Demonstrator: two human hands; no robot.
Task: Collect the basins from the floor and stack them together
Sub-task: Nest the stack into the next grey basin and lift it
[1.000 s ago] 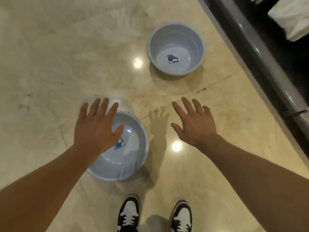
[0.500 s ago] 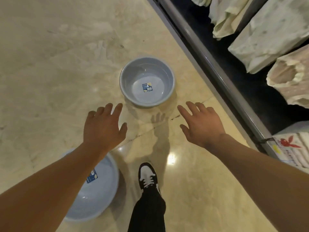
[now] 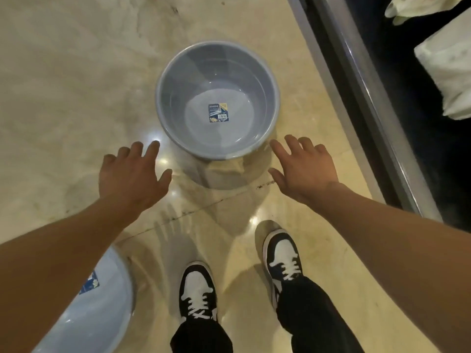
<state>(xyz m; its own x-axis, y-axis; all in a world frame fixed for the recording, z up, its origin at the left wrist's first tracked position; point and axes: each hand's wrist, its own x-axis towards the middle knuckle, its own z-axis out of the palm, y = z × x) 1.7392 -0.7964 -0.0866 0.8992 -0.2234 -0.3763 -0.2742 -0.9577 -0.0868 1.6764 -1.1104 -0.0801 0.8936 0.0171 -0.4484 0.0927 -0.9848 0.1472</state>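
Head cam: both hands are reaching out spread wide and holding nothing, left hand (image 3: 132, 174) and right hand (image 3: 304, 169) flanking the grey basin (image 3: 216, 98) sitting centre frame on the floor (image 3: 63, 85). A second basin (image 3: 102, 301) is sitting lower left, half hidden under the arm. Looks like the grab step; next they'll need to grip both sides of the rim.
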